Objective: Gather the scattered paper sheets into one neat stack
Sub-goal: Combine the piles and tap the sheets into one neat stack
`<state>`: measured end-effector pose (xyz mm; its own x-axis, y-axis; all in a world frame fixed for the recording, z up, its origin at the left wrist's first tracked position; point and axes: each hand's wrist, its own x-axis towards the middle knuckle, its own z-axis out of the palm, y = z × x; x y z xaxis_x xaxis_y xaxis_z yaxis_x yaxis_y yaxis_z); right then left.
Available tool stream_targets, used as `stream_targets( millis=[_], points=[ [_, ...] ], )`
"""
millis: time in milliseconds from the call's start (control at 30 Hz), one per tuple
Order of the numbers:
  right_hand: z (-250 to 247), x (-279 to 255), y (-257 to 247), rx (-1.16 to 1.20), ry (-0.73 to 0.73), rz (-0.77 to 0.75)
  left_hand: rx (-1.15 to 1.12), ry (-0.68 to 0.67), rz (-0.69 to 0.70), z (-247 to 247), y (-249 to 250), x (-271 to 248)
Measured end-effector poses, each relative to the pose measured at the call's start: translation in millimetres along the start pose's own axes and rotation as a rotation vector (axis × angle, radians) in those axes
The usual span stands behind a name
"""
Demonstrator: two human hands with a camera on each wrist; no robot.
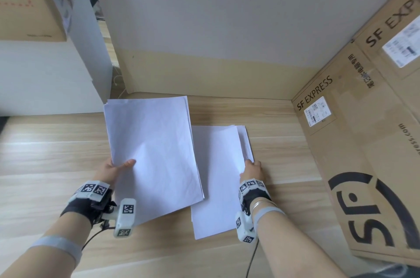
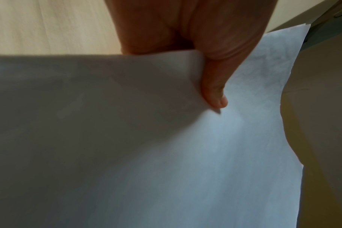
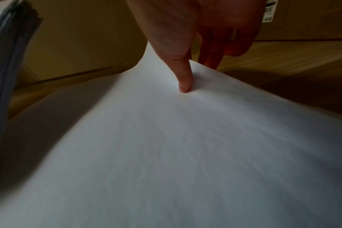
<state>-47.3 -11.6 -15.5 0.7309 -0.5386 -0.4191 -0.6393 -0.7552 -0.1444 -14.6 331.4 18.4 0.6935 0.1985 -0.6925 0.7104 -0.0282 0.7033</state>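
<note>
Both hands (image 1: 181, 170) on separate paper sheets (image 1: 154, 155).

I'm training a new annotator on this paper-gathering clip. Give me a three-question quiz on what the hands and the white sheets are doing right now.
1. True or false: the left hand holds its bundle of white paper sheets lifted off the light wooden table.
2. Which hand pinches the smaller batch of white sheets beside the brown SF Express cardboard box? A left, B right, C neither.
3. Fill in: on top of each batch, the digit pressing down is the ____.

Key: 1 true; 2 B, the right hand; 3 thumb, seen in both wrist views.
</note>
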Motion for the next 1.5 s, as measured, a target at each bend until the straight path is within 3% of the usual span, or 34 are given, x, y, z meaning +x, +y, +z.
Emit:
stream_targets(
  millis=[267,400,533,833,1133,1267,1367,1500],
  points=[
    [-0.6,3.1,0.8,-0.069,-0.008,-0.071,0.007,-0.008,-0.008,-1.0,-3.8,4.3],
    [0.3,7.7,-0.5,0.148,-0.027,-0.046,0.010,-0.017,-0.014,-1.0,-5.2,6.0],
    [-6.9,11.7,1.3,0.355,0.002,0.087,-0.001,-0.048,-0.003,0.9,-3.7,6.4],
    [-3.3,14.7,-4.6,0.161,-0.061,0.130,-0.033,-0.065,-0.007,1.3,-5.3,12.0],
    [-11.5,15.4,-7.1,0.214,-0.117,0.217,-0.014,-0.053,0.007,4.5,-5.5,10.3],
    [-16.2,16.2,-4.8,0.156,-0.180,0.167,0.009,-0.034,-0.009,2.5,-7.0,10.9],
    [-13.8,17.8,-2.6,0.192,-0.092,0.166,0.013,-0.038,-0.007,1.8,-8.4,13.5],
    [-14.0,7.6,-3.9,0.451,-0.079,0.060,0.015,-0.028,-0.009,1.6,-6.2,12.4]
  ],
)
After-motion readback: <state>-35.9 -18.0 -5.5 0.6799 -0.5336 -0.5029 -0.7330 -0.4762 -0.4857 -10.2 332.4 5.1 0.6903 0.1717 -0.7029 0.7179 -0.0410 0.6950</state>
